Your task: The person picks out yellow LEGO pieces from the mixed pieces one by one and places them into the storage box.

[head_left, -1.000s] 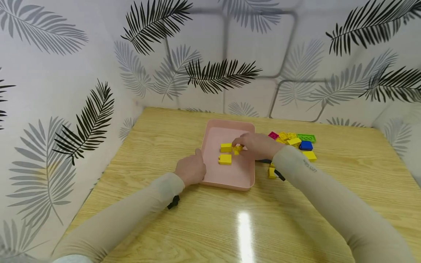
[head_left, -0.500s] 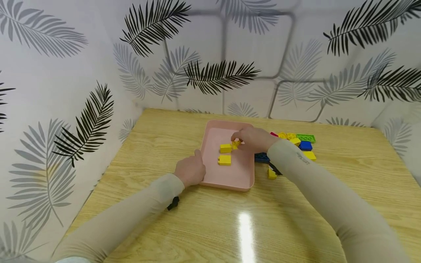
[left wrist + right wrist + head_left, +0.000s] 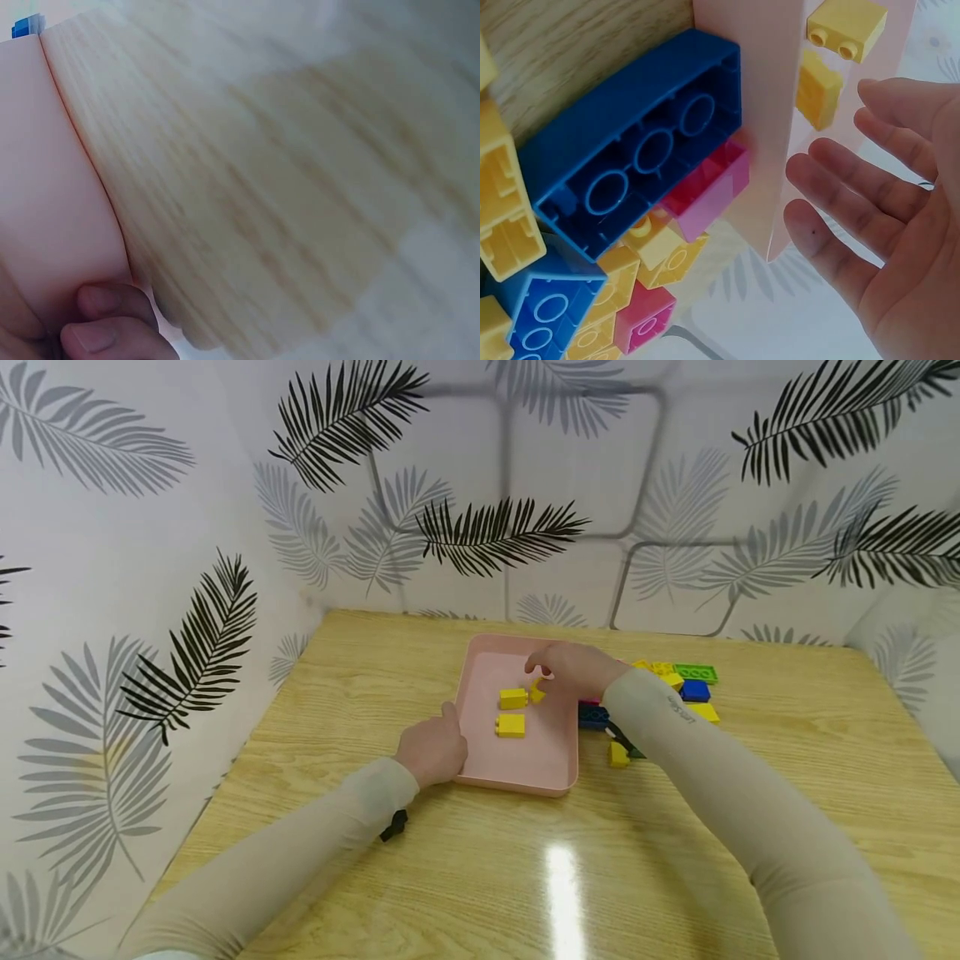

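Observation:
A pink tray [image 3: 536, 764] lies on the wooden table, and my left hand [image 3: 432, 748] holds its near left edge. The left wrist view shows curled fingers [image 3: 112, 334] at the tray's wall. Above the tray's right side is my right hand [image 3: 576, 668], fingers spread and loosely bent, nothing between them. Just beyond those fingertips, a yellow toy brick [image 3: 817, 91] stands in the tray, close to another yellow brick [image 3: 847, 30]. Nearer to me in the tray is one more yellow brick [image 3: 511, 726].
Right of the tray lies a pile of bricks: a large dark blue brick [image 3: 641, 142] close to its wall, a pink brick [image 3: 709, 191], a blue brick [image 3: 694, 691], a green plate brick [image 3: 696, 673] and several yellow ones. A patterned wall [image 3: 555, 581] rises behind the table.
My right hand has moved slightly away from me, and its fingers have let go of the yellow brick, which now stands beside the far one. My left hand stays on the tray.

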`<state>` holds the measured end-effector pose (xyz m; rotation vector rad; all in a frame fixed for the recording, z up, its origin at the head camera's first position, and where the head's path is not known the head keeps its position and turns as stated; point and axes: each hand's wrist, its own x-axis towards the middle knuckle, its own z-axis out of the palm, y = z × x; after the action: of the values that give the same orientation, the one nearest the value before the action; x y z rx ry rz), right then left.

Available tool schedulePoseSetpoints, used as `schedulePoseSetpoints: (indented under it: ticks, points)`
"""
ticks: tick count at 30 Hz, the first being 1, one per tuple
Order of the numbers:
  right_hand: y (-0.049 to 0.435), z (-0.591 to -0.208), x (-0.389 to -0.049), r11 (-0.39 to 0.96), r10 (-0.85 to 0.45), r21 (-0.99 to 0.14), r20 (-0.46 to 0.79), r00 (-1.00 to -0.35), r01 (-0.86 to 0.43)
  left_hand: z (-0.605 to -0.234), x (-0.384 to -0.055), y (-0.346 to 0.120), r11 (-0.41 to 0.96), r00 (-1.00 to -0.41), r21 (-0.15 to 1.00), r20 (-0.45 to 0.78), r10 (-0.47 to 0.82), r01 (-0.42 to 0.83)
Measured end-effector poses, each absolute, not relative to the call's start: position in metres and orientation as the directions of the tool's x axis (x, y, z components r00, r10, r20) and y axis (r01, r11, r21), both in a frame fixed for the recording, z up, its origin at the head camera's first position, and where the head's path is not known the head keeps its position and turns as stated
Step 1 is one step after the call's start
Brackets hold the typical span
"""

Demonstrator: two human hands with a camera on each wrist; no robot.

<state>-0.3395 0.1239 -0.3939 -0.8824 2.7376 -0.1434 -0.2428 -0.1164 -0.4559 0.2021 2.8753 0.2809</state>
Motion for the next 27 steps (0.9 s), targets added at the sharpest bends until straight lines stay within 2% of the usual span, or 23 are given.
schedulePoseSetpoints:
  ticks: [8,15,27]
  points:
    - [0.125,-0.389,-0.335,0.803,-0.596,-0.170,-0.207,-0.776,-0.572,-0.457,-0.242,-0.117,0.971,-0.962,0.204,-0.214,0.170,0.126]
    - [0.145,-0.390,-0.321,0.772,-0.634,-0.162,-0.132,-0.762,-0.614,-0.459,-0.242,-0.115,0.969,-0.963,0.212,-0.206,0.172,0.128]
    - [0.192,-0.384,-0.278,0.813,-0.578,-0.167,-0.121,-0.807,-0.558,-0.456,-0.240,-0.115,0.970,-0.960,0.212,-0.224,0.167,0.119]
